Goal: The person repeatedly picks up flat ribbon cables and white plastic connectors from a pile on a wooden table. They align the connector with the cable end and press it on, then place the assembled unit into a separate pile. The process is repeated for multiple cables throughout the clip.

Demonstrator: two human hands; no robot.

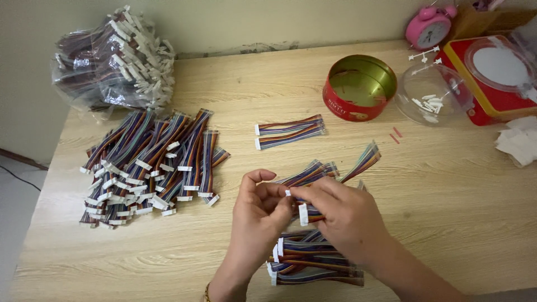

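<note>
Head view: the left hand point(260, 210) and right hand point(341, 215) meet above the wooden table point(447, 184), both pinched closed on one multicoloured ribbon cable point(313, 174). The fingertips grip near its white connector point(303, 215), apparently so that end stays steady while the wires fan away to the right. A short stack of cables point(313, 263) lies directly beneath the hands. A large cable pile point(148, 168) sits well to the left, a red tin point(359, 88) beyond.
</note>
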